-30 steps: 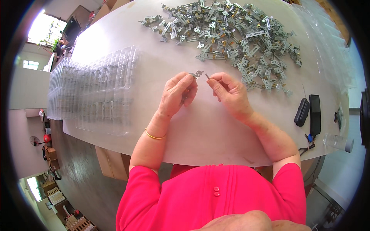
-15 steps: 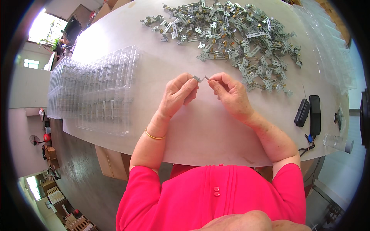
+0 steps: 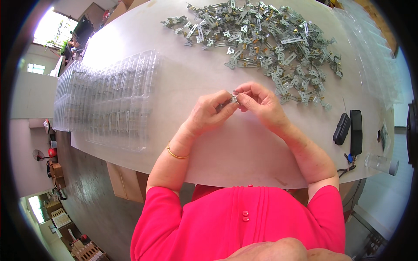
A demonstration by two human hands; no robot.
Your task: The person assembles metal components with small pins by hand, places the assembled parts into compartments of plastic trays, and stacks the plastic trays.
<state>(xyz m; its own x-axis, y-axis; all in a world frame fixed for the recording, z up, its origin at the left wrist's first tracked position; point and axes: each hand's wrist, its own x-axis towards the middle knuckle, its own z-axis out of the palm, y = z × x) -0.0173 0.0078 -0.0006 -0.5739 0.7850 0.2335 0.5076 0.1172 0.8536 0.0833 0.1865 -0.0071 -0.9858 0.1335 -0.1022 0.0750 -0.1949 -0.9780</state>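
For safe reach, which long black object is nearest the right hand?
The shorter, rounded object, between the right hand and the longer, flat object.

Phone [image 3: 355, 132]: it lay to your right, black and long.
Case [image 3: 342, 129]: it sat just beside your phone, black too.
Strap [image 3: 347, 169]: its black loop lay near the phone's lower end.
Clear container [image 3: 378, 162]: it lay on its side, farther to your right.
Cardboard box [image 3: 124, 182]: it showed at your lower left.
Window [image 3: 54, 28]: it glowed at your upper left.
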